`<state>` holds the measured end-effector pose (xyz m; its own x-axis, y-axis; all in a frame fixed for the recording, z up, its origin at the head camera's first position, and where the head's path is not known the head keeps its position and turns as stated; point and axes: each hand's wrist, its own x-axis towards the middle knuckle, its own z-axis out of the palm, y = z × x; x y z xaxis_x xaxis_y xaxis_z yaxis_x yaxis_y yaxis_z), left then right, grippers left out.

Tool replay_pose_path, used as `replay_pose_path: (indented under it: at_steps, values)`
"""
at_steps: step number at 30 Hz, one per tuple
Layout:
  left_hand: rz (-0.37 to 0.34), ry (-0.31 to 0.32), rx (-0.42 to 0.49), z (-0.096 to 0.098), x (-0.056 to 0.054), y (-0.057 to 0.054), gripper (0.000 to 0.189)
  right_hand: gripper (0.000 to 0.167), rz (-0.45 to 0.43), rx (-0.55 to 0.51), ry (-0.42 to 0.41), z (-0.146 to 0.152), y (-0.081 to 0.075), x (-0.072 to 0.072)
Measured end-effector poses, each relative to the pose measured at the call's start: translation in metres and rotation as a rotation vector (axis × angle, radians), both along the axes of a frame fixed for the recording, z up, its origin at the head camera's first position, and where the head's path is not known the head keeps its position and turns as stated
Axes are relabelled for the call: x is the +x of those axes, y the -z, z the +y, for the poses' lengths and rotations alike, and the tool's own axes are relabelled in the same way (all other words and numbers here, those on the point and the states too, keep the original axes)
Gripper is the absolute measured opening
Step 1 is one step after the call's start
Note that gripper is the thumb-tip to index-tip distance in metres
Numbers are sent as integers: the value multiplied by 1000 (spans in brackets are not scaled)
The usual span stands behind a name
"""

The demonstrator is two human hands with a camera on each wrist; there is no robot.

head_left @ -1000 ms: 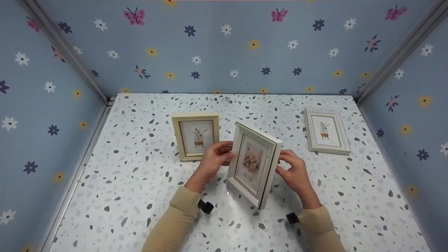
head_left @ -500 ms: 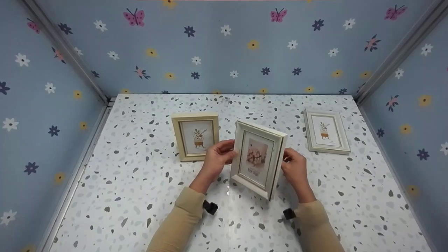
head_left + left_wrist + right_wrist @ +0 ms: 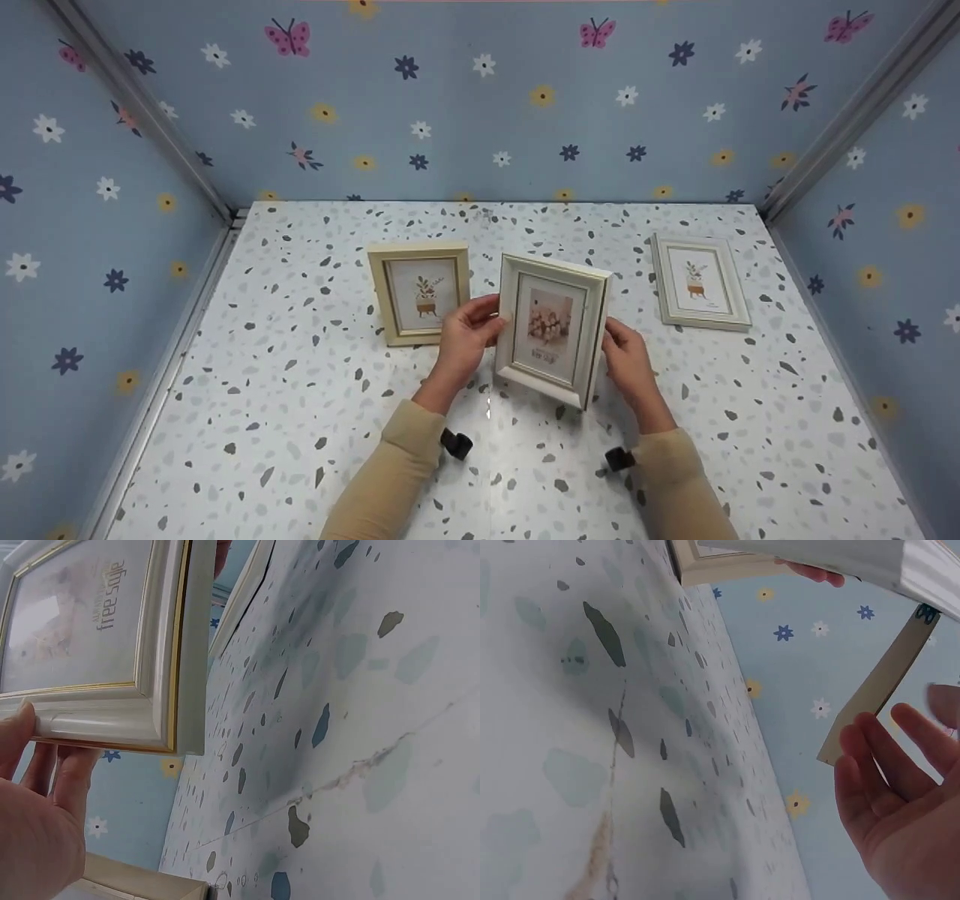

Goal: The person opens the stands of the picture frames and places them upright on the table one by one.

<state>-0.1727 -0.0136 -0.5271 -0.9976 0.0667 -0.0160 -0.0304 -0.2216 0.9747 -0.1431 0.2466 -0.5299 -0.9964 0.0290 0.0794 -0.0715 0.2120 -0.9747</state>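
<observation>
A white picture frame (image 3: pixel 511 345) with a pale floral print is held tilted above the table in the middle of the head view. My left hand (image 3: pixel 463 349) pinches its left edge, the thumb lying on the front border and the fingers behind, as the left wrist view also shows. Behind the right edge is my right hand (image 3: pixel 631 367). In the right wrist view a flat stand leg (image 3: pixel 877 682) sticks out from the frame's back. The loosely bent fingers (image 3: pixel 859 795) of the right hand are beside that leg; whether they touch it I cannot tell.
A cream picture frame (image 3: pixel 381 300) stands upright at the left, just behind my left hand. Another white frame (image 3: pixel 739 304) lies face up at the right. The speckled table (image 3: pixel 300 420) is bounded by blue flowered walls (image 3: pixel 480 97) at the back and sides.
The held frame has turned to face the head camera more, and its lower edge has risen. The left hand has shifted slightly right. The right hand has drawn a little closer in.
</observation>
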Motion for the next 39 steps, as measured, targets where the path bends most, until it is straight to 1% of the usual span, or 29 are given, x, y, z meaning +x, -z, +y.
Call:
replay_pose_path:
  at_steps: [3,5,8,11,14,17,21,24,30,34,36,37,39]
  values:
    - [21,-28,-12,4,0,1,34,49,0,-146,-100,3,3,1]
    - [35,-44,-28,6,-1,2,34,58,17,-220,-173,5,6,1]
    - [51,-65,-38,8,-1,2,33,66,25,-263,-235,7,9,1]
    - [61,-93,-50,10,-1,3,33,68,15,-285,-248,9,12,0]
    - [63,-117,-50,12,-2,4,34,64,-1,-305,-238,10,15,-3]
    - [63,-123,-42,16,-3,7,35,60,-11,-345,-230,10,17,-6]
    - [64,-135,-28,19,-4,10,36,62,-17,-377,-229,9,20,-11]
    - [68,-159,-23,20,-4,12,34,64,-21,-364,-222,8,21,-14]
    - [115,-183,-31,21,-6,14,33,59,-66,-361,-159,7,23,-16]
    - [139,-197,-46,22,-6,16,33,56,-96,-379,-105,7,24,-16]
    - [151,-203,-47,22,-6,18,33,54,-101,-383,-78,7,25,-15]
    - [151,-206,-51,22,-4,14,33,53,-99,-387,-67,7,25,-16]
    - [148,-214,-54,23,-4,15,33,50,-93,-390,-52,6,25,-16]
